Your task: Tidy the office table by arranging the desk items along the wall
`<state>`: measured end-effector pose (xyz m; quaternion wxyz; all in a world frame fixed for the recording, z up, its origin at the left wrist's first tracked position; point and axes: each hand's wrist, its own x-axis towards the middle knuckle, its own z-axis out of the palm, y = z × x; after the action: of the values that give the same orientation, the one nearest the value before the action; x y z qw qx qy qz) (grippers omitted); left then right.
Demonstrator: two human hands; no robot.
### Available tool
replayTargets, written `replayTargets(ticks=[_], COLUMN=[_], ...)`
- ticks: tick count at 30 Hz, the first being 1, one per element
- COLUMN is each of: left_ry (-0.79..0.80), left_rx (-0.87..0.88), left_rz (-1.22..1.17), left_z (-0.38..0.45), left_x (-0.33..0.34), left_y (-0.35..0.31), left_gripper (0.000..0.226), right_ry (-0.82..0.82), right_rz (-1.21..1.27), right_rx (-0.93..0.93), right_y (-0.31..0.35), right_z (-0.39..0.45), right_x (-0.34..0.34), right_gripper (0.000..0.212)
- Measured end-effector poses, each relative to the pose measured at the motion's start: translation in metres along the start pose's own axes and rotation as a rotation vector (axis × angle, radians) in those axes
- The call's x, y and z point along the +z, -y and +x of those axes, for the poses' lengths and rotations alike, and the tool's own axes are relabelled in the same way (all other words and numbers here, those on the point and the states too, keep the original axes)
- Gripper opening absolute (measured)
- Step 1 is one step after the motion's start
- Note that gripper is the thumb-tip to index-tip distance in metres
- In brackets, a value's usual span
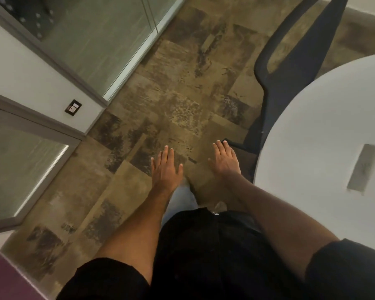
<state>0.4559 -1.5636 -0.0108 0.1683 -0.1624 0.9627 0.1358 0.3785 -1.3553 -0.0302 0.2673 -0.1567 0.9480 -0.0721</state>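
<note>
1. Both hands are held out over the carpeted floor (178, 87), palms down and fingers straight; the left hand (165, 167) and the right hand (225, 160) hold nothing and touch nothing.
2. The white table (325, 131) sits at the right edge of the view, its curved rim just beside the right forearm; a dark chair (290, 68) stands against its far side.
3. By my reading no arranging step is in hand; the person stands beside the table and looks at the floor, so this is either before the work begins or a pause in it.
4. The next move calls for turning towards the table, finding the desk items and picking one to carry or slide to the wall side.
5. No desk item shows on the visible part of the table; only a grey rectangular inset (363, 167) lies in its top, blurred, perhaps a cable slot; I cannot tell.
6. Most of the table is cut off to the right; which wall it meets is out of view; the glass panels (100, 46) and a wall switch (73, 107) at left stand well apart from it.
</note>
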Motion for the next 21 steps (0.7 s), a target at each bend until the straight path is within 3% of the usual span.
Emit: replayTargets(ticks=[6, 15, 21], left_ry=[0.035, 0.124, 0.164], left_rx=[0.046, 0.208, 0.298], left_rz=[0.044, 0.122, 0.146], left_z=[0.124, 0.336, 0.458], left_x=[-0.031, -0.124, -0.174], left_y=[0.005, 0.018, -0.014], left_gripper=[0.073, 0.071, 0.071], right_ry=[0.014, -0.051, -0.122], right_rz=[0.005, 0.137, 0.204], right_rx=[0.033, 0.265, 0.324], right_y=[0.006, 0.034, 0.034], right_z=[0.100, 0.273, 0.354], right_x=[-0.038, -0.140, -0.193], right_gripper=[0.062, 0.065, 0.066])
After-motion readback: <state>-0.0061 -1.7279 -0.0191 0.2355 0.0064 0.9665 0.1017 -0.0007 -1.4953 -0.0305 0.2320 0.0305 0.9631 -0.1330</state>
